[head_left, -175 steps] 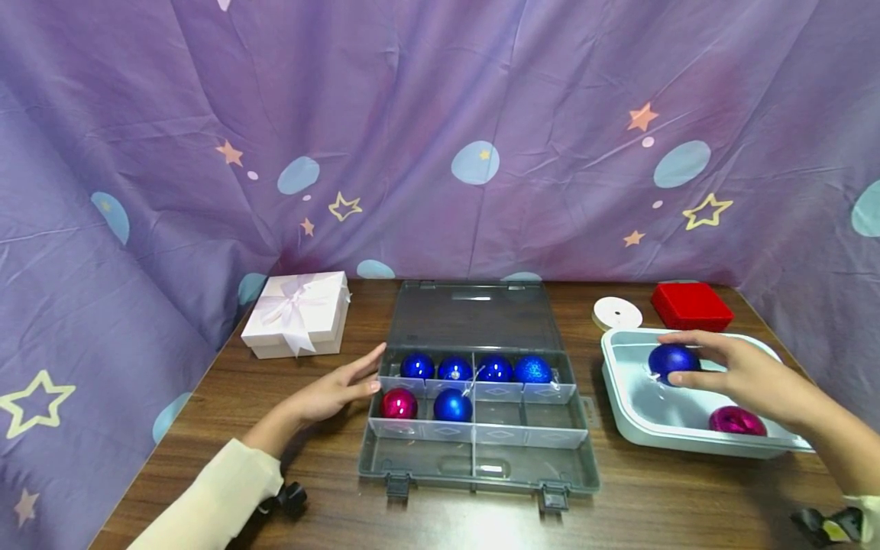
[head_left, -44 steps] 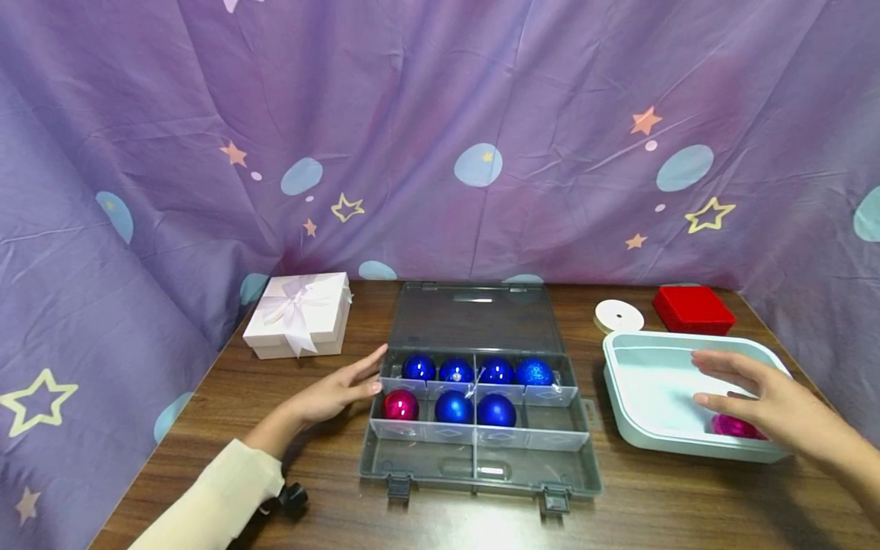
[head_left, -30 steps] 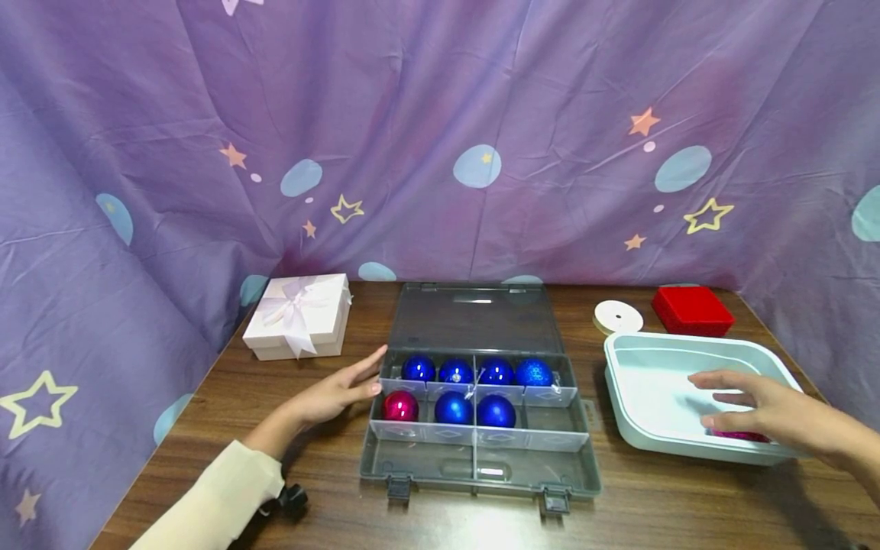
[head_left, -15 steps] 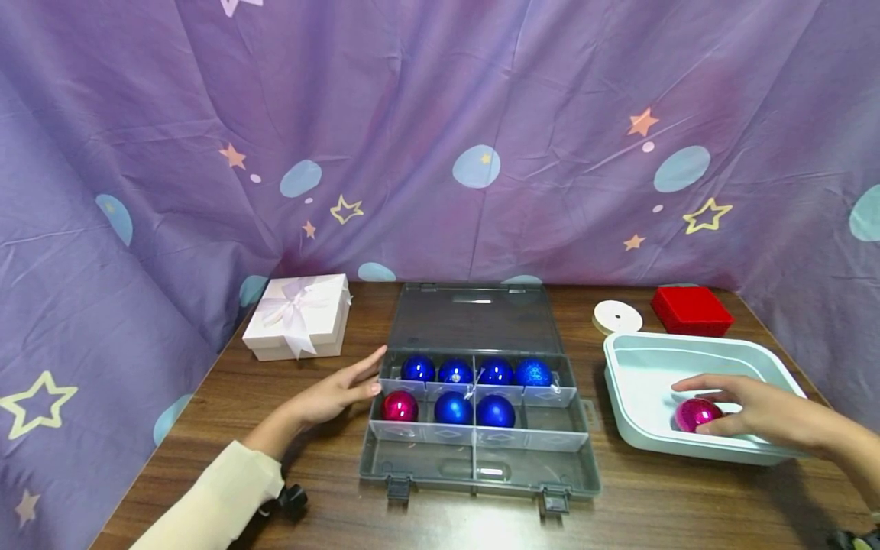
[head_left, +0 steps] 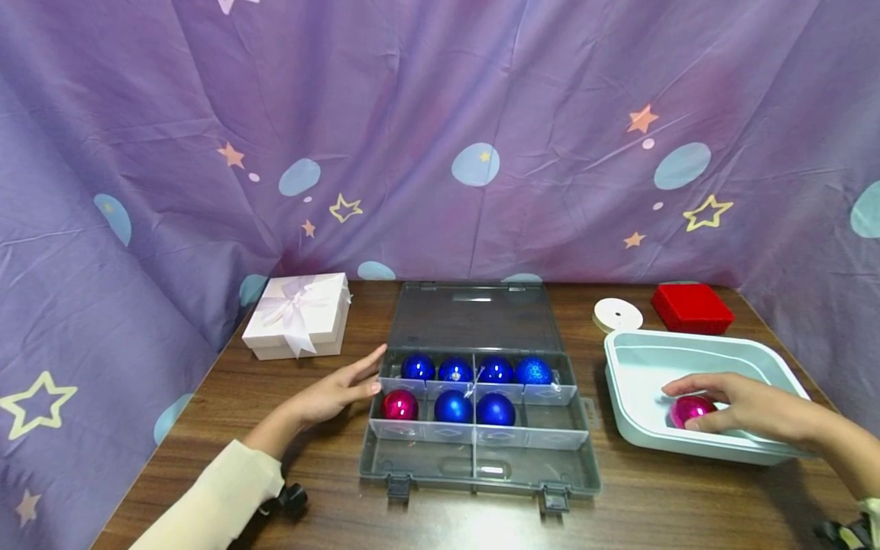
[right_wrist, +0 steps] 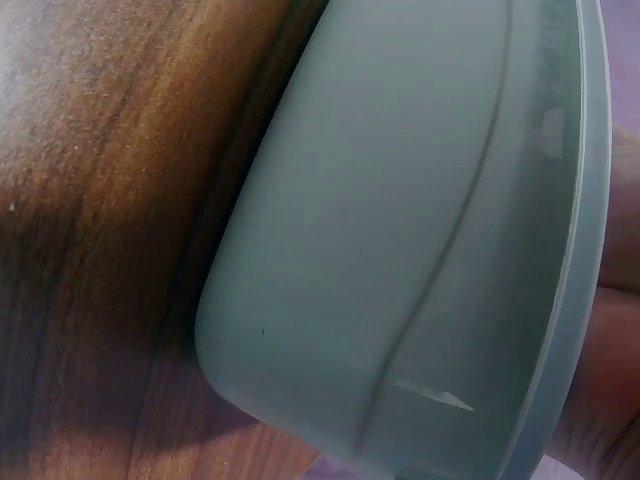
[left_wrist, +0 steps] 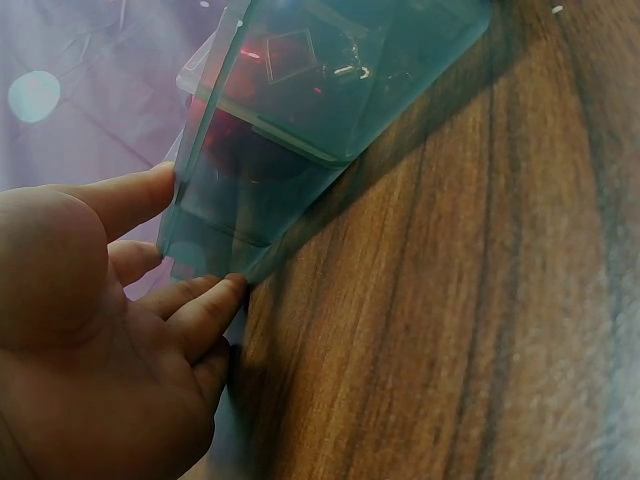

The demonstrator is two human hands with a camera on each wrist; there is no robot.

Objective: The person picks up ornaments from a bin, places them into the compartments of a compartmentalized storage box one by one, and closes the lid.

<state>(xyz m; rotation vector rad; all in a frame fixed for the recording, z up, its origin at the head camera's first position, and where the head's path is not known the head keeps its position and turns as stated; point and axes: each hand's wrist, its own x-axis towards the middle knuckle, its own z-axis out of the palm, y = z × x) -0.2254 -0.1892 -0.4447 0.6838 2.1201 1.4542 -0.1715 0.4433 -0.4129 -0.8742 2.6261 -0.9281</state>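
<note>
In the head view my right hand (head_left: 742,409) reaches into the pale blue basin (head_left: 694,340), its thumb and fingers curled round a shiny magenta Christmas ball (head_left: 690,411). The right wrist view shows mostly the outer wall of the basin (right_wrist: 370,210), which hides the ball. My left hand (head_left: 333,393) has its fingers extended, fingertips against the left side of the clear grey compartment box (head_left: 481,485); the left wrist view shows the fingers at the box wall (left_wrist: 260,200). Blue balls (head_left: 495,411) fill the back row and part of the middle row, beside one magenta ball (head_left: 399,406) at the left.
The box's lid (head_left: 474,317) lies folded back behind it. A white gift box (head_left: 299,317) with a ribbon bow stands at the back left. Behind the basin are a white ribbon spool (head_left: 617,313) and a red box (head_left: 692,308). A purple curtain (head_left: 440,137) encloses the table.
A blue ball that my right hand held over the basin now sits in the middle row. Since then my right hand has returned, taken hold of the magenta ball and shifted it left. Left hand unmoved.
</note>
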